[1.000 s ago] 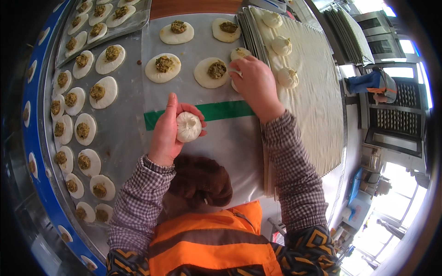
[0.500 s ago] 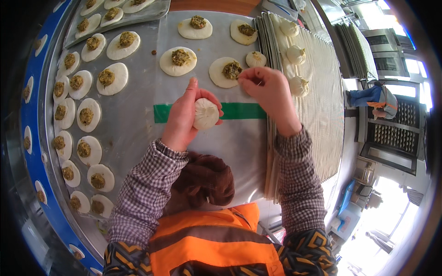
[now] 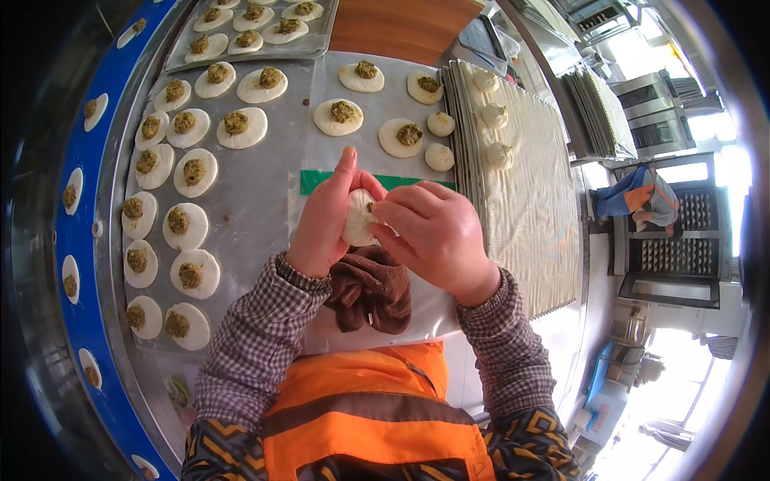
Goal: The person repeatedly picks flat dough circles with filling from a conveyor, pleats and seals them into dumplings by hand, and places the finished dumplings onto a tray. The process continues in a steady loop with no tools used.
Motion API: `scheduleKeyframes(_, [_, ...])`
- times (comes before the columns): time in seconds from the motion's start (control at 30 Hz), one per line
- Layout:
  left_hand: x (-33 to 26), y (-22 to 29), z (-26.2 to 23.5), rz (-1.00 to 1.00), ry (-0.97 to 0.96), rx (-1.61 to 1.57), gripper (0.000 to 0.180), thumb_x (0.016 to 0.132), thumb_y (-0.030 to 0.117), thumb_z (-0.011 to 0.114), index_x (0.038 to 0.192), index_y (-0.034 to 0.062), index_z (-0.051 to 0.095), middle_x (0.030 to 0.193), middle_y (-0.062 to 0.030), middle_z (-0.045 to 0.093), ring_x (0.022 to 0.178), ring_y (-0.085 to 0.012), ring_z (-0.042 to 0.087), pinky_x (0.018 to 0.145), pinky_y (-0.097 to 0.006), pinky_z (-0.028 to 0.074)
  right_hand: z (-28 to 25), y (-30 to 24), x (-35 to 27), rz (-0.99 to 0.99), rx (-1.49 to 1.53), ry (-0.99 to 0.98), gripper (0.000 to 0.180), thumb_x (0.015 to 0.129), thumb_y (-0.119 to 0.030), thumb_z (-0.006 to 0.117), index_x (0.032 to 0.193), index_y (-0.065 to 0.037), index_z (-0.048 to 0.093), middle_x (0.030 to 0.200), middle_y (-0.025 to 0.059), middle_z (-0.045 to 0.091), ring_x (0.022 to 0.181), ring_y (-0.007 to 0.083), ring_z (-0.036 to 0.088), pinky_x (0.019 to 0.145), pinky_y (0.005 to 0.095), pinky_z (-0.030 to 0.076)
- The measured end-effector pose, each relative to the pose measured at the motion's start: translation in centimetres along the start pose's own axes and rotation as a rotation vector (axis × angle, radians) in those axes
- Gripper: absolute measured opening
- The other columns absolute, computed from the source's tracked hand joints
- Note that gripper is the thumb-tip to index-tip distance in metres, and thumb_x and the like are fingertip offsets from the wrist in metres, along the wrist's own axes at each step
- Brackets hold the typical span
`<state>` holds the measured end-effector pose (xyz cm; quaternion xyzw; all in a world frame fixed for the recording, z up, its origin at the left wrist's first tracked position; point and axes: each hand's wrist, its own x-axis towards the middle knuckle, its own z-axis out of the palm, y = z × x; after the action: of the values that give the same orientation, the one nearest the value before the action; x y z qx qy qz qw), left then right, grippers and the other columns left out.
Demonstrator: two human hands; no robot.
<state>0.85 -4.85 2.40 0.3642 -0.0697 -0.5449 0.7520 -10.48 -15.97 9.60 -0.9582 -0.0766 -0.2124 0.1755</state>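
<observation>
My left hand (image 3: 327, 220) cups a round white dough wrapper with filling (image 3: 358, 218) above the metal table (image 3: 257, 200). My right hand (image 3: 429, 232) pinches the wrapper's edge from the right, so both hands hold it. Flat dough rounds topped with green-brown filling (image 3: 337, 116) lie just beyond my hands. Closed white buns (image 3: 439, 157) sit at the edge of a ridged tray (image 3: 529, 216) on the right.
Several filled dough rounds (image 3: 180, 220) cover the table's left side and a blue rim (image 3: 84, 280). A metal tray (image 3: 249, 36) of rounds stands at the back. A brown cloth (image 3: 369, 293) lies under my wrists. Green tape (image 3: 317, 178) marks the table. A person in orange (image 3: 642, 196) is far right.
My right hand came back from the far dough rounds and joined my left hand on the wrapper. My left hand rose slightly and tilted the wrapper.
</observation>
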Motion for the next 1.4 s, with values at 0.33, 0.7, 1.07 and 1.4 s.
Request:
scheduleKeyframes(0.33, [-2.7, -0.7, 2.3, 0.097, -0.057, -0.066, 0.058, 0.102, 0.057, 0.033, 0.120, 0.0036, 0.050, 0.085, -0.0080, 0.065, 0.075, -0.0157, 0.065, 0.067, -0.029, 0.054, -1.1, -4.5, -3.3, 0.526, 0.439, 0.110, 0.076, 0.064, -0.012, 0.085, 0.131, -0.009, 0.050, 0.126, 0.0154, 0.054, 0.086, 0.0258, 0.065, 0.069, 0.0357, 0.055])
scheduleKeyframes(0.7, [1.3, -3.8, 4.6, 0.069, -0.059, 0.183, 0.070, 0.099, 0.062, 0.030, 0.145, 0.0097, 0.035, 0.129, -0.0145, 0.056, 0.120, -0.0246, 0.055, 0.099, -0.039, 0.045, -5.1, 5.5, -14.2, 0.970, 0.432, 0.444, 0.047, 0.081, 0.002, 0.072, 0.125, -0.006, 0.056, 0.094, 0.0042, 0.066, 0.073, 0.0080, 0.064, 0.062, 0.0219, 0.052])
scheduleKeyframes(1.07, [-5.3, -5.0, -4.0, 0.617, 0.217, 1.373, 0.038, 0.087, 0.025, 0.070, 0.116, 0.0039, 0.058, 0.103, -0.0111, 0.059, 0.095, -0.0290, 0.058, 0.084, -0.037, 0.049, -4.0, 7.7, -14.7, 1.086, -0.070, 0.304, 0.076, 0.074, -0.009, 0.081, 0.141, -0.006, 0.044, 0.113, 0.0149, 0.065, 0.055, 0.0102, 0.056, 0.054, 0.0263, 0.048])
scheduleKeyframes(1.4, [-4.2, -14.9, -3.7, 0.341, -0.042, 0.865, 0.012, 0.087, 0.010, 0.055, 0.091, -0.0009, 0.054, 0.080, -0.0224, 0.063, 0.076, -0.0375, 0.063, 0.066, -0.045, 0.050, 5.2, -0.4, -12.6, 0.654, 0.126, -0.165, 0.025, 0.070, 0.000, 0.068, 0.095, -0.002, 0.065, 0.090, 0.0171, 0.066, 0.083, 0.0350, 0.063, 0.075, 0.0407, 0.050])
